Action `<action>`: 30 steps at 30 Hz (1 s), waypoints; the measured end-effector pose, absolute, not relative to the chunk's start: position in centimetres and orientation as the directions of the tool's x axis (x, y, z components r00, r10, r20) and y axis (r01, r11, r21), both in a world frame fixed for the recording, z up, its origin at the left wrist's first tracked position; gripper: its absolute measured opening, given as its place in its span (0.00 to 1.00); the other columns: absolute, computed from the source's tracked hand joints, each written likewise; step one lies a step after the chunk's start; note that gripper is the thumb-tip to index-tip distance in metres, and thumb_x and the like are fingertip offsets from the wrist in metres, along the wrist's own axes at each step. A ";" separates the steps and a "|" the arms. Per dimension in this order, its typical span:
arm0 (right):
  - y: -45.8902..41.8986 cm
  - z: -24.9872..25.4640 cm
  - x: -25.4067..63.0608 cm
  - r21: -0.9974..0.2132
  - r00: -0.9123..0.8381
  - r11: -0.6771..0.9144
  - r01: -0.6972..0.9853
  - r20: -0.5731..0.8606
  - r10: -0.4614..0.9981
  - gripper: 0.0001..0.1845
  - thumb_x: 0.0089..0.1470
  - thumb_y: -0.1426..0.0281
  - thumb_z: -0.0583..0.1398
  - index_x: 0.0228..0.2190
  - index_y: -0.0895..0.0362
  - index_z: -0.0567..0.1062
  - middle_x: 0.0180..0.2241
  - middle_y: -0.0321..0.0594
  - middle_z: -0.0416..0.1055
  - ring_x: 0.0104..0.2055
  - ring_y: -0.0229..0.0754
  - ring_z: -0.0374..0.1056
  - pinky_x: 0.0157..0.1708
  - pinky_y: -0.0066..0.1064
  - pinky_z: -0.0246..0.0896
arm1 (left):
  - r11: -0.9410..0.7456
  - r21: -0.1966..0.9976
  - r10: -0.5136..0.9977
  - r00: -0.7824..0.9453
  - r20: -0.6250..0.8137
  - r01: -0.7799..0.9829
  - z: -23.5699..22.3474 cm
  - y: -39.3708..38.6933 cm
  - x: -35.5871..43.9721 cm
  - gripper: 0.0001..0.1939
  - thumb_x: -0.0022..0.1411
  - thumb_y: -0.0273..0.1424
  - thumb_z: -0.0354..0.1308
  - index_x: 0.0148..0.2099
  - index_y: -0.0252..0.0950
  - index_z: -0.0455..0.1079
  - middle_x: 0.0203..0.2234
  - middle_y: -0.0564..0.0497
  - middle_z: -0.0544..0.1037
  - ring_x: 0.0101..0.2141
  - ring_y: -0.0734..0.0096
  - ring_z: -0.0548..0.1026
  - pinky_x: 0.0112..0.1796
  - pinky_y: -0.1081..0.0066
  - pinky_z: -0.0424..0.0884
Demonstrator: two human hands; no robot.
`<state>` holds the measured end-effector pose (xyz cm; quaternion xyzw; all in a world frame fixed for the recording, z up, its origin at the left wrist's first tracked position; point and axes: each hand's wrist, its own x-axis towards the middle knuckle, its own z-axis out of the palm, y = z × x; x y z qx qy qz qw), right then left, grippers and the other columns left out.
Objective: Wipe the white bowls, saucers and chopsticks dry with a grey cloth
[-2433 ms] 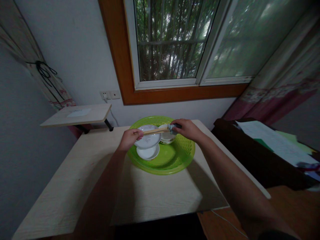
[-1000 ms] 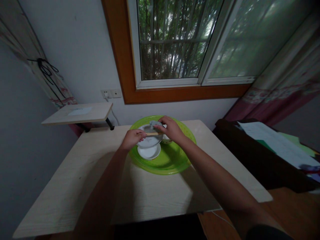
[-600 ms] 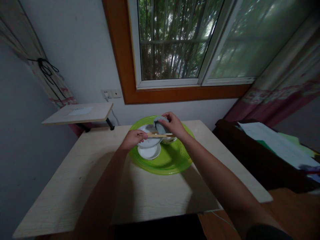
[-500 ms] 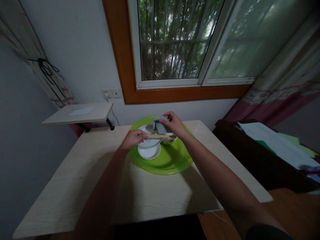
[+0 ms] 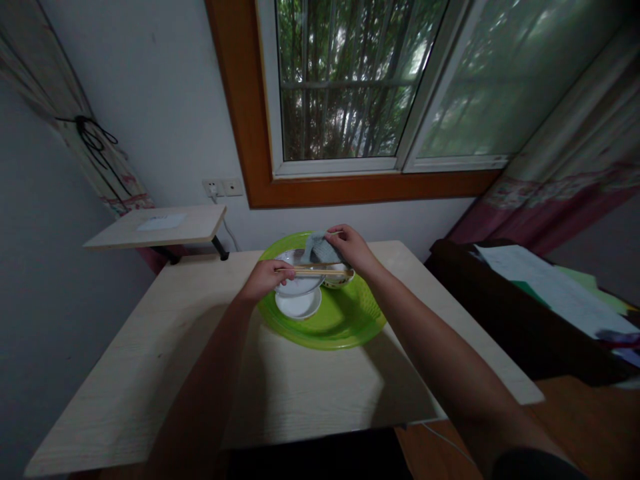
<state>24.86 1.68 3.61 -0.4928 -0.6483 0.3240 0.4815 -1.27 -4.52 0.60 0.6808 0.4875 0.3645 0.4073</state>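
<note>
Home room: floral curtains (image 5: 547, 180), wood-framed window (image 5: 350, 113), dishes (image 5: 299, 305) in basin (image 5: 345, 330).

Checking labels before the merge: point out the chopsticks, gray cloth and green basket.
Chopsticks (image 5: 323, 272): head view, midway along the shafts.
Gray cloth (image 5: 322, 249): head view, middle of its visible fabric.
Green basket (image 5: 330, 347): head view, near edge of its rim.

left hand (image 5: 266, 279) – chopsticks (image 5: 320, 271) | right hand (image 5: 353, 248) – grey cloth (image 5: 321, 249) | dishes (image 5: 299, 304) in green basin (image 5: 340, 335)

left hand (image 5: 265, 277): bare | right hand (image 5: 352, 247): bare | forearms (image 5: 440, 347): bare | right sleeve (image 5: 530, 465): dark
</note>
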 end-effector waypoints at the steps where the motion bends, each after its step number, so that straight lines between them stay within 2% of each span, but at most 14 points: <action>1: 1.6 3.6 24.8 -0.890 -0.049 0.312 0.331 0.314 0.948 0.23 0.51 0.52 0.63 0.42 0.55 0.74 0.32 0.38 0.74 0.32 0.42 0.68 0.31 0.32 0.63 | -0.193 0.911 0.961 0.257 0.100 0.365 0.7 -4.6 -1.3 0.18 0.56 0.44 0.64 0.40 0.33 0.81 0.29 0.46 0.81 0.25 0.71 0.74 0.28 0.73 0.69; 5: 1.4 3.4 24.6 -0.906 -0.106 0.323 0.273 0.305 0.946 0.23 0.51 0.53 0.64 0.43 0.55 0.73 0.37 0.40 0.76 0.37 0.42 0.70 0.36 0.34 0.67 | -0.198 0.895 0.961 0.258 0.097 0.399 1.0 -4.9 -1.2 0.18 0.57 0.43 0.64 0.40 0.34 0.81 0.27 0.47 0.80 0.25 0.71 0.73 0.27 0.73 0.67; 8: 1.5 3.3 24.4 -0.928 -0.138 0.322 0.188 0.300 0.944 0.23 0.49 0.54 0.65 0.42 0.55 0.72 0.40 0.41 0.76 0.39 0.43 0.71 0.40 0.36 0.68 | -0.275 0.856 0.941 0.306 0.145 0.438 1.2 -4.9 -1.0 0.16 0.59 0.42 0.64 0.40 0.34 0.82 0.26 0.48 0.80 0.28 0.69 0.74 0.30 0.72 0.68; 11: 1.5 3.4 24.4 -0.948 -0.154 0.306 0.088 0.290 0.944 0.24 0.48 0.55 0.67 0.43 0.54 0.72 0.40 0.40 0.76 0.41 0.43 0.72 0.43 0.37 0.69 | -0.428 0.810 0.883 0.374 0.282 0.401 1.3 -4.6 -1.0 0.12 0.58 0.40 0.65 0.38 0.37 0.83 0.35 0.45 0.81 0.38 0.63 0.78 0.43 0.66 0.72; 13: 1.4 3.5 24.3 -0.959 -0.192 0.285 0.013 0.277 0.941 0.25 0.48 0.56 0.67 0.45 0.54 0.72 0.41 0.40 0.77 0.41 0.43 0.73 0.44 0.37 0.69 | -0.499 0.783 0.848 0.396 0.353 0.371 1.2 -4.4 -1.0 0.10 0.58 0.38 0.66 0.37 0.38 0.83 0.43 0.43 0.80 0.48 0.59 0.76 0.53 0.62 0.69; 16: 0.9 3.7 24.3 -0.962 -0.276 0.260 -0.080 0.272 0.922 0.26 0.49 0.56 0.68 0.47 0.53 0.72 0.43 0.40 0.77 0.43 0.42 0.74 0.46 0.37 0.70 | -0.514 0.773 0.841 0.397 0.368 0.372 0.9 -4.1 -1.2 0.10 0.59 0.38 0.66 0.38 0.39 0.84 0.56 0.42 0.74 0.59 0.55 0.69 0.61 0.60 0.62; 18: 0.4 3.9 24.2 -0.960 -0.321 0.260 -0.102 0.279 0.905 0.25 0.50 0.57 0.68 0.48 0.52 0.73 0.44 0.40 0.77 0.44 0.43 0.74 0.47 0.38 0.70 | -0.495 0.782 0.853 0.385 0.353 0.378 0.9 -4.1 -1.2 0.10 0.59 0.39 0.66 0.38 0.39 0.84 0.60 0.42 0.72 0.62 0.54 0.67 0.62 0.60 0.59; 21: -0.1 4.2 24.1 -0.954 -0.365 0.289 -0.078 0.297 0.883 0.24 0.52 0.58 0.67 0.49 0.51 0.73 0.47 0.40 0.77 0.48 0.44 0.73 0.50 0.38 0.70 | -0.463 0.796 0.860 0.415 0.298 0.389 1.2 -4.2 -1.0 0.11 0.59 0.40 0.66 0.37 0.39 0.83 0.51 0.42 0.78 0.59 0.54 0.70 0.60 0.60 0.62; 23: -0.4 4.4 24.0 -0.949 -0.396 0.309 -0.057 0.306 0.866 0.23 0.54 0.59 0.66 0.50 0.50 0.73 0.48 0.40 0.76 0.49 0.44 0.73 0.51 0.39 0.70 | -0.434 0.810 0.861 0.448 0.242 0.395 1.4 -4.4 -0.9 0.13 0.60 0.41 0.64 0.37 0.38 0.83 0.42 0.44 0.82 0.49 0.56 0.76 0.53 0.62 0.68; 25: -0.4 4.4 24.0 -0.940 -0.415 0.340 -0.024 0.319 0.852 0.21 0.55 0.60 0.65 0.50 0.50 0.73 0.49 0.40 0.76 0.50 0.44 0.73 0.51 0.39 0.70 | -0.387 0.829 0.876 0.442 0.194 0.403 1.6 -4.5 -0.8 0.14 0.61 0.42 0.63 0.38 0.36 0.82 0.36 0.46 0.82 0.40 0.61 0.78 0.46 0.65 0.70; 27: -0.3 4.4 24.1 -0.921 -0.408 0.388 0.042 0.339 0.848 0.19 0.55 0.60 0.65 0.48 0.50 0.75 0.50 0.40 0.76 0.49 0.43 0.72 0.50 0.39 0.70 | -0.341 0.849 0.900 0.402 0.170 0.403 1.6 -4.6 -0.9 0.15 0.60 0.42 0.63 0.39 0.36 0.81 0.35 0.47 0.83 0.37 0.62 0.78 0.42 0.67 0.70; 30: 0.2 4.0 24.6 -0.880 -0.380 0.442 0.174 0.354 0.854 0.17 0.56 0.60 0.63 0.47 0.51 0.76 0.48 0.40 0.76 0.45 0.42 0.72 0.47 0.38 0.70 | -0.296 0.877 0.920 0.361 0.154 0.379 1.4 -4.7 -1.1 0.16 0.58 0.43 0.64 0.39 0.35 0.81 0.36 0.46 0.83 0.39 0.62 0.78 0.42 0.67 0.70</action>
